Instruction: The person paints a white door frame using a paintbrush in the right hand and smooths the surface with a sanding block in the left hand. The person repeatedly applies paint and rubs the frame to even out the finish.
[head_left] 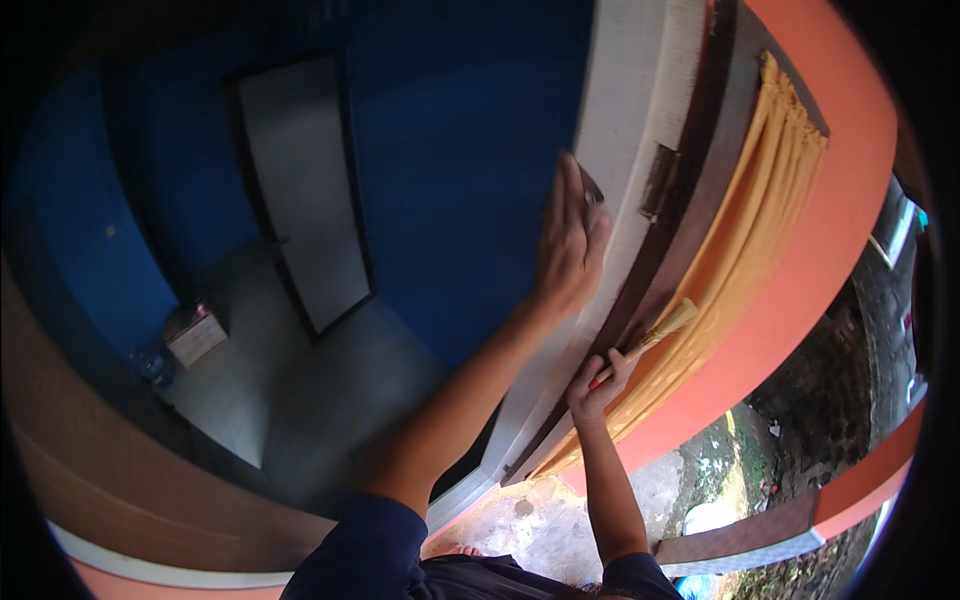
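Observation:
My left hand [572, 245] is raised against the pale grey-white door frame [632, 120], its fingers close together and pointing up. Between finger and thumb shows a small dark piece [592, 187]; its kind is hidden by the hand and slight blur. Lower and to the right, my right hand [598, 385] is closed round a paintbrush [650, 338]. Its handle has a red end, and the pale yellowish bristles point up and right, in front of the yellow curtain [740, 220]. A dark metal hinge [657, 185] sits on the frame, right of my left hand.
Left of the frame lies a dim room with blue walls [460, 150], a grey door [305, 190] and a box [197, 338] on the floor. On the right are an orange wall [840, 180] and a low ledge [740, 540]. Concrete ground [530, 510] lies below me.

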